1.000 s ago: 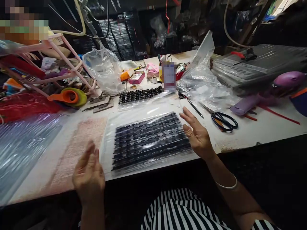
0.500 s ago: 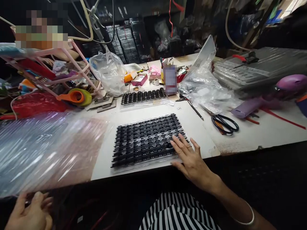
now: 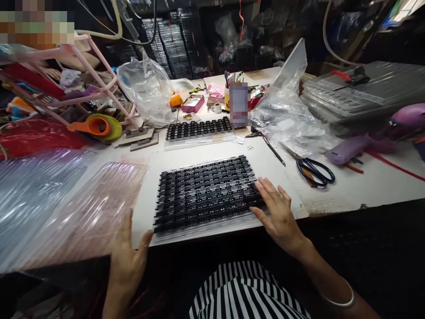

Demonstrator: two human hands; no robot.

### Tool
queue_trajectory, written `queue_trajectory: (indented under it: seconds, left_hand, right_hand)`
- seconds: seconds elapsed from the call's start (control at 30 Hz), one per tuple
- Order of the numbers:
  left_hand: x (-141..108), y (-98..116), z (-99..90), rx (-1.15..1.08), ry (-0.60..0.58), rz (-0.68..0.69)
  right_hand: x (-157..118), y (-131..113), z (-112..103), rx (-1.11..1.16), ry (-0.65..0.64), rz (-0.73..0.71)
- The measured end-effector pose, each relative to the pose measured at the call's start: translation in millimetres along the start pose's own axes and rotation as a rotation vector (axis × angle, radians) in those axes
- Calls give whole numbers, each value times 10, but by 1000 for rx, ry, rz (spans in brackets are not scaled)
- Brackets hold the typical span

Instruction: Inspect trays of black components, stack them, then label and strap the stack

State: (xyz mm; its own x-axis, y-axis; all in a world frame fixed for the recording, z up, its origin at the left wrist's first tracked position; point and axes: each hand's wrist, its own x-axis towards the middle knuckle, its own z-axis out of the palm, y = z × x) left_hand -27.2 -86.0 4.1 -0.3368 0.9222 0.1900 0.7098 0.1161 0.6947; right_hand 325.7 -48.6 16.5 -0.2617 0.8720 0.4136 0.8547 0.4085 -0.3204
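Our right hand (image 3: 277, 217), fingers spread, touches the tray (image 3: 206, 227) at right; our left hand (image 3: 129, 261), fingers wide, is by its left corner.

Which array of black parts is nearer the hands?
The front array: the right hand is at its right edge, the left hand near its front-left corner. The rear array lies beyond both hands.

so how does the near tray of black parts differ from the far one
The near tray lies close to the table's front edge; the far tray sits further back. The right hand is at the near tray's right side, while no hand is at the far tray. The near tray looks larger in the picture, the far tray smaller, perhaps only through distance. Both look like clear plastic bearing black parts.
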Motion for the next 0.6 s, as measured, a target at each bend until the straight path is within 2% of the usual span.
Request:
queue_trajectory:
  seconds: [0.1,0.23,0.33,0.47,0.6]
  left_hand:
    - [-26,29,139,12,-184,19]
    - [-74,60,157,-25,-224,-28]
    - [-98,117,131,-128,-188,-95]
    - [-101,173,126,-216,-65,-177]
    - [-121,206,145,-233,-36,-171]
  right_hand:
    - [47,118,34,51,2,109]
    - [81,186,97,88,20,151]
    - [96,249,135,154,44,241]
    - [115,316,155,259,33,368]
    - [96,279,135,218,75,374]
